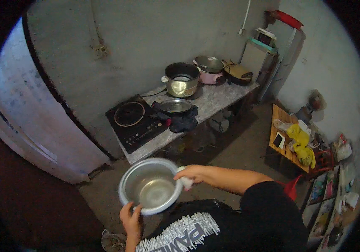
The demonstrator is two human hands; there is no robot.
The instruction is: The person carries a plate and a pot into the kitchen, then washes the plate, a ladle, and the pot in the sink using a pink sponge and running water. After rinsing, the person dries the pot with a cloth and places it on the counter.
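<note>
A round metal inner pot (158,192) with a wide pale rim is held tilted in front of me, its inside visible and bare. My left hand (131,219) grips the near-left rim, with fingertips over the edge. At the opposite side of the rim, my right hand (194,174) pinches a crumpled white cloth or tissue (186,182) against the pot. Beyond the pot, a stone-look counter (217,104) runs along the wall. On it stand a black induction cooktop (132,121), a rice cooker body (182,82) without a lid, and a metal lid (175,106) on dark cloth (183,123).
Further along the counter are a pink pot (210,74) and a beige appliance (239,74). To the right, a wooden table (276,118) bears yellow bags (299,141) and a phone (279,140). A small fridge (255,56) stands behind; a curtain (35,119) hangs left.
</note>
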